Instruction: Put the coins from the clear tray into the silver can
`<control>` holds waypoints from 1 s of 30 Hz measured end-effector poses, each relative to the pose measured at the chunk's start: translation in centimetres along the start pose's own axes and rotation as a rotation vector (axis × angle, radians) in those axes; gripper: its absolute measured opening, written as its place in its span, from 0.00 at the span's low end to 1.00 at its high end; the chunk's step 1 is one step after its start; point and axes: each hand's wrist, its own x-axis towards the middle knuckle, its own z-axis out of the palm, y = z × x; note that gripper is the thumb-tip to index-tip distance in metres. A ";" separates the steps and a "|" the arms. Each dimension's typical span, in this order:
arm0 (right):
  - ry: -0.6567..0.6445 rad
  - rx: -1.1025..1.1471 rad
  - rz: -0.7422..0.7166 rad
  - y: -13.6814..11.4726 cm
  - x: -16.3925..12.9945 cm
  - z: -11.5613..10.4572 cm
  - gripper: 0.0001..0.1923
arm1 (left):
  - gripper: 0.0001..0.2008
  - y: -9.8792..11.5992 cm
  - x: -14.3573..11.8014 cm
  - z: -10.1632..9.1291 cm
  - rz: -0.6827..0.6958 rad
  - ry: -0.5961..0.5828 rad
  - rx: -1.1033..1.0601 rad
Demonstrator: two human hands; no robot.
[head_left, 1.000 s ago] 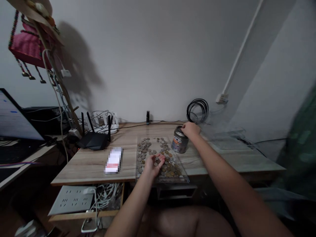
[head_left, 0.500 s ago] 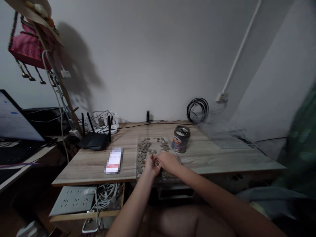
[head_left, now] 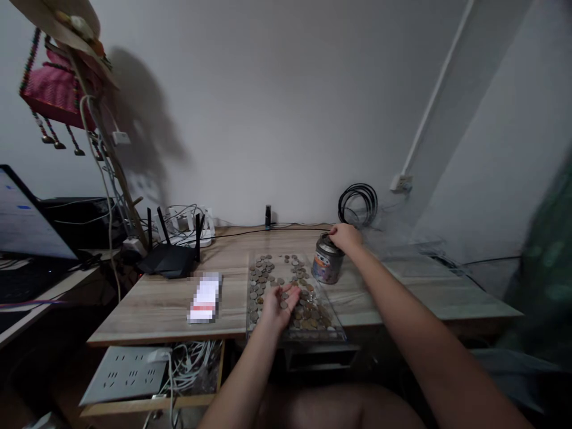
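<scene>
Coins (head_left: 286,286): loose, many, spread over a clear tray (head_left: 336,329) at the desk's (head_left: 152,310) near edge.
Left hand (head_left: 279,305): palm up over the tray, fingers loosely cupped, a few coins lying in it.
Can (head_left: 328,261): upright, just right of the tray. Right hand (head_left: 346,236): fingertips drawn together on its top; whether they pinch a coin cannot be told.
Risk: tilted palm spills coins; a missed slot sends one rolling off the desk; a nudge tips the can.
Nearby: router (head_left: 172,257), left.

Materials, desk surface
Matt wood-grain table (head_left: 156,307); dull metal coins (head_left: 261,275) in clear glossy plastic tray (head_left: 338,333); shiny metal tin (head_left: 328,265); matt black plastic router (head_left: 170,261).
</scene>
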 end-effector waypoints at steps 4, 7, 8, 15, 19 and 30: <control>0.007 -0.107 0.023 0.1 -0.5 0.4 0.10 | 0.13 0.0 0.2 -0.1 -0.002 -0.024 -0.007; 0.088 -0.133 -0.054 -1.1 -2.6 0.1 0.11 | 0.15 0.1 0.1 -0.2 0.000 -0.044 -0.043; 0.125 -0.112 -0.117 -1.8 -3.8 0.2 0.13 | 0.15 0.2 0.1 -0.2 0.007 -0.047 -0.057; -0.366 0.067 -0.773 -7.0 -15.2 3.7 0.12 | 0.20 0.0 -0.3 0.2 0.062 -0.085 -0.097; -0.431 0.060 -0.755 -7.9 -16.2 4.8 0.10 | 0.21 -0.1 -0.3 0.3 0.031 -0.108 -0.097; 0.051 -0.068 0.054 -0.3 -1.4 0.5 0.10 | 0.18 0.1 -0.2 0.1 0.009 -0.050 -0.052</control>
